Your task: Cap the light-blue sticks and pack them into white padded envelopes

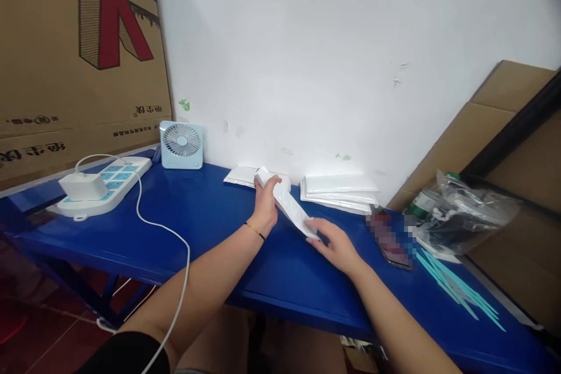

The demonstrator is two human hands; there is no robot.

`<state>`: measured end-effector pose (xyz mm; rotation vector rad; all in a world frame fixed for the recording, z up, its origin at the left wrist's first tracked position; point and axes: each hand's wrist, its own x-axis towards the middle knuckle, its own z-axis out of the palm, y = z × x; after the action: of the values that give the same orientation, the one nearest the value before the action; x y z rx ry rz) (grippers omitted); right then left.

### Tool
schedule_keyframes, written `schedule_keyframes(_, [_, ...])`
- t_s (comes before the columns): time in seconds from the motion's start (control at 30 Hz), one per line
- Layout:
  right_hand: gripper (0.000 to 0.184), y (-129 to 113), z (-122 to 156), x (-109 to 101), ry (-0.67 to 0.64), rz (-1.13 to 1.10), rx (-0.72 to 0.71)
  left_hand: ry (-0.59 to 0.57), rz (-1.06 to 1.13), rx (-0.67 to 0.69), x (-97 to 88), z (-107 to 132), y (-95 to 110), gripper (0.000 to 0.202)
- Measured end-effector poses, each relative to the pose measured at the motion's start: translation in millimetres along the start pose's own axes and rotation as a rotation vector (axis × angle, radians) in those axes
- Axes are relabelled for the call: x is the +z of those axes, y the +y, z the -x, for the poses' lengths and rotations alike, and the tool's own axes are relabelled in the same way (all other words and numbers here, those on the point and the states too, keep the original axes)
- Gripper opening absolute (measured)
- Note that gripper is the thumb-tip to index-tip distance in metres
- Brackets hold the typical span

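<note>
A long, flat white packet (290, 207) is held slanting above the blue table, its upper end to the left. My left hand (266, 201) is wrapped round its upper part. At the lower right end, my right hand (333, 241) pinches it between thumb and fingers. Behind my left hand lie similar white packets (239, 175) against the wall, partly covered by the hand. To the right of them is a stack of white packets (339, 187). What the packet contains cannot be seen.
On the blue table (175, 198) stand a light blue fan (182, 145) and a white power strip (118, 184) with a plugged charger and cable (164, 225). At right lie a phone (397, 248), turquoise strips (460, 286) and a clear plastic bag (464, 216). Cardboard (52, 82) rises at left.
</note>
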<state>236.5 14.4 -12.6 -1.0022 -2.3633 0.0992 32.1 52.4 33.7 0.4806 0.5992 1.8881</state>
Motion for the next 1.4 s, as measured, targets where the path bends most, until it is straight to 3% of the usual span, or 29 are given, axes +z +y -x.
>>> schedule_keyframes(0.1, [0.103, 9, 0, 5, -0.041, -0.181, 0.173, -0.15, -0.095, 0.082, 17.5, 4, 2, 0.045])
schedule_keyframes(0.2, [0.117, 14, -1, 10, -0.095, -0.282, 0.22, -0.253, -0.171, 0.154, 36.0, 14, 9, 0.045])
schedule_keyframes(0.37, [0.111, 14, -7, 17, -0.015, -0.306, 0.29, -0.349, -0.238, 0.211, 58.5, 23, 27, 0.048])
schedule_keyframes(0.57, [0.06, 10, -12, 16, -0.046, -0.219, 0.278, -0.383, -0.331, 0.264, 66.8, 16, 56, 0.05])
schedule_keyframes(0.63, [0.052, 9, -12, 15, -0.07, -0.193, 0.277, -0.393, -0.361, 0.277, 68.9, 12, 67, 0.05])
schedule_keyframes(1.1, [0.056, 8, -10, 14, -0.128, -0.099, 0.302, -0.492, -0.393, 0.362, 87.8, 5, 136, 0.045])
schedule_keyframes(1.3, [0.06, 9, -10, 15, -0.145, -0.111, 0.296, -0.461, -0.299, 0.363, 85.1, -15, 141, 0.036])
schedule_keyframes(1.4, [0.065, 8, -8, 17, -0.16, -0.111, 0.293, -0.433, -0.374, 0.419, 74.9, -27, 131, 0.046])
